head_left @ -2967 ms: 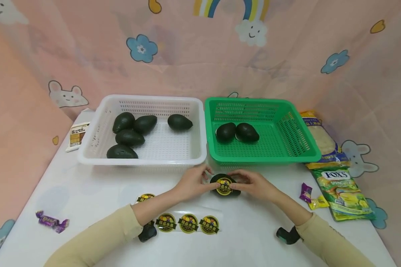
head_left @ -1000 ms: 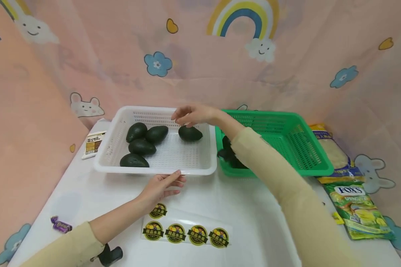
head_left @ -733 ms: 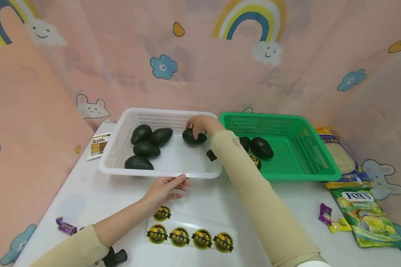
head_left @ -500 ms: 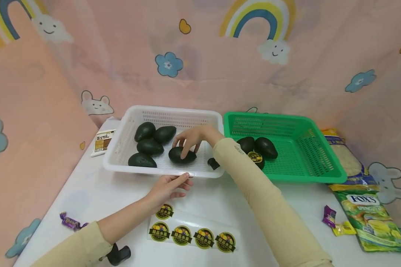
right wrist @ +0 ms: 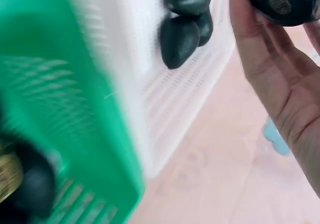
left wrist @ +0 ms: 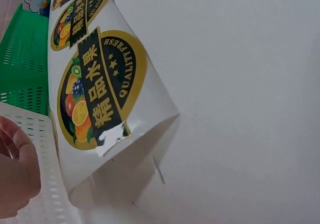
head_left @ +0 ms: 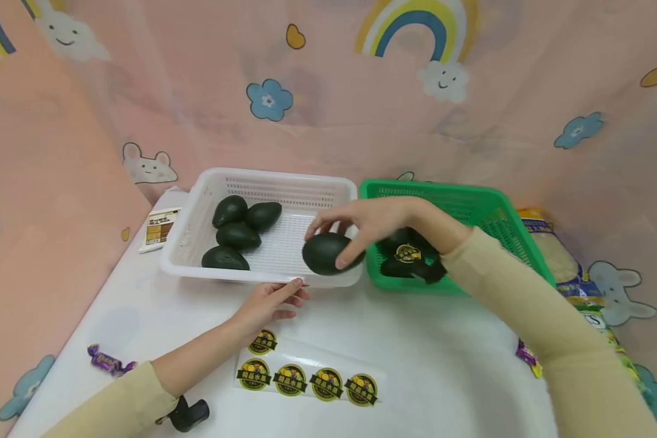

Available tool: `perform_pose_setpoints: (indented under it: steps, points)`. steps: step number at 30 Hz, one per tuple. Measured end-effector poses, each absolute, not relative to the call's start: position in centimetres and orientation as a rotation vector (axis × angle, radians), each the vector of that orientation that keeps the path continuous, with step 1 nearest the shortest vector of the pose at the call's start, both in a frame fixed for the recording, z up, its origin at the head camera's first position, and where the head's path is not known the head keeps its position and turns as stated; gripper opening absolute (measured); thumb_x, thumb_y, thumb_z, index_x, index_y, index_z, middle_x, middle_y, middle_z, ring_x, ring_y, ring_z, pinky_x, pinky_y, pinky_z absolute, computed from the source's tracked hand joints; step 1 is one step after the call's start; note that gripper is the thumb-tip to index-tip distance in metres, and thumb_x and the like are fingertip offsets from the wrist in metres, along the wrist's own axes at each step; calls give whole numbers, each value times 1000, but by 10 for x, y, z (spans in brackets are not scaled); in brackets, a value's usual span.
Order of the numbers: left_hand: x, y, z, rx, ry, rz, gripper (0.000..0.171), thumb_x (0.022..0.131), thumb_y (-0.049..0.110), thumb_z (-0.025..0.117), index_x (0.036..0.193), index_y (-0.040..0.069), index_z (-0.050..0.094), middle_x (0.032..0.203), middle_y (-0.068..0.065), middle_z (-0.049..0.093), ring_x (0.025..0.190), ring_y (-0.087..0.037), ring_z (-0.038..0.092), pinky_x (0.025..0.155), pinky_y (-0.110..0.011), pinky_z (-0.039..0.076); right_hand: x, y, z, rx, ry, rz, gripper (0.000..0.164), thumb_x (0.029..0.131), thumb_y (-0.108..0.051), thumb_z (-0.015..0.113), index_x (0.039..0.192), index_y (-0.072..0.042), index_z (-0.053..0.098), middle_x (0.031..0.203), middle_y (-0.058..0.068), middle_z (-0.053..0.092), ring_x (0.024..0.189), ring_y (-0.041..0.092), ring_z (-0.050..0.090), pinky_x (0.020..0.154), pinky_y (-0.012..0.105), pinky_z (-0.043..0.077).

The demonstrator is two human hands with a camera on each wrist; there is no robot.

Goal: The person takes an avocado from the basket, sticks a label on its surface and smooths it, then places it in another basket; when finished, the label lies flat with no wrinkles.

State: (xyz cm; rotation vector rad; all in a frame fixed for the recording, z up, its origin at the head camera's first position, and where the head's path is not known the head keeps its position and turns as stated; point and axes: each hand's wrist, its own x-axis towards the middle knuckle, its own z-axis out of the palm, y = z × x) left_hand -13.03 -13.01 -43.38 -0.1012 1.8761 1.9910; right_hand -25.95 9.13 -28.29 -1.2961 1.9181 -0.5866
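My right hand (head_left: pixel 380 219) grips a dark green avocado (head_left: pixel 325 254), held up over the right front part of the white basket (head_left: pixel 287 243). Its round stem scar shows in the right wrist view (right wrist: pixel 280 2). My left hand (head_left: pixel 263 307) touches the basket's front rim with the thumb, the fingers loosely bent below it. Several more avocados (head_left: pixel 238 236) lie at the basket's left. In the green basket (head_left: pixel 511 243) are other avocados, one bearing a gold and black sticker (head_left: pixel 407 253); the right wrist camera partly hides them.
A sheet of round fruit stickers (head_left: pixel 309 383) lies in front of the baskets, curling up in the left wrist view. A purple candy (head_left: pixel 109 363) is at the left, a flat packet (head_left: pixel 160 228) beside the white basket. Snack bags (head_left: pixel 558 255) stand right of the green one.
A stickered avocado went from the table to the green basket. My right hand then took hold of an avocado in the white basket and lifted it forward and right. My left hand moved to that basket's rim.
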Motion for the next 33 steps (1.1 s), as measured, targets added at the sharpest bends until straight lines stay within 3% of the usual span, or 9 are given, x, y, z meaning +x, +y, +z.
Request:
perform_pose_setpoints:
  steps: [3, 6, 10, 14, 17, 21, 26, 30, 33]
  points:
    - [-130, -133, -434, -122, 1901, 1986, 48, 96, 42, 60, 111, -3, 66, 100, -6, 70, 96, -19, 62, 82, -31, 54, -224, 139, -295, -1292, 1959, -622, 61, 82, -35, 80, 135, -23, 51, 128, -7, 55, 109, 17, 55, 84, 33, 54]
    - [-129, -136, -436, -138, 1921, 1992, 46, 96, 43, 60, 107, -1, 68, 102, -9, 70, 96, -20, 62, 81, -30, 54, -195, 174, -333, -1206, 2062, -609, 62, 80, -38, 81, 134, -22, 52, 126, -9, 55, 108, 16, 54, 80, 32, 55]
    - [-129, -140, -436, -138, 1928, 2002, 47, 96, 42, 60, 110, -2, 67, 101, -9, 70, 95, -19, 62, 81, -29, 54, -173, 197, -389, -1162, 2260, -578, 62, 82, -39, 78, 134, -17, 53, 128, -8, 55, 114, 12, 52, 91, 34, 49]
    - [-131, -140, -434, -133, 1928, 1994, 45, 96, 42, 60, 108, 0, 68, 100, -7, 70, 95, -18, 61, 82, -30, 53, -165, 204, -418, -1169, 2387, -617, 64, 82, -37, 78, 136, -14, 52, 133, -5, 54, 123, 14, 49, 100, 39, 43]
    - [-132, -139, -432, -128, 1930, 1977, 45, 97, 43, 59, 108, 0, 68, 105, -10, 69, 97, -19, 61, 85, -31, 53, -163, 206, -422, -1151, 2411, -613, 72, 81, -40, 79, 140, -14, 49, 137, -3, 51, 127, 17, 47, 104, 42, 41]
    - [-131, -143, -432, -60, 1971, 1902, 52, 98, 44, 56, 120, -2, 64, 116, -17, 65, 107, -25, 59, 90, -33, 52, -162, 207, -421, -1129, 2396, -605, 82, 79, -43, 80, 145, -12, 42, 143, 0, 47, 133, 20, 42, 108, 45, 36]
    - [-120, -168, -435, 254, 2267, 1533, 52, 95, 42, 61, 131, 6, 59, 126, -10, 62, 115, -26, 56, 93, -36, 50, -161, 208, -420, -1098, 2405, -646, 85, 80, -46, 79, 147, -12, 40, 145, -1, 46, 136, 20, 38, 109, 47, 34]
    - [-103, -195, -442, 582, 2591, 1071, 54, 81, 49, 76, 121, 13, 66, 118, 0, 59, 110, -23, 51, 90, -40, 45, -156, 210, -417, -1140, 2433, -673, 81, 83, -53, 73, 146, -14, 42, 145, -4, 45, 135, 17, 39, 108, 45, 36]
    - [-94, -205, -451, 731, 2709, 945, 48, 72, 51, 83, 106, 19, 69, 112, 5, 54, 106, -20, 43, 88, -41, 42, -151, 204, -414, -1305, 2441, -754, 65, 88, -49, 69, 140, -14, 50, 141, -4, 50, 131, 15, 45, 106, 40, 39]
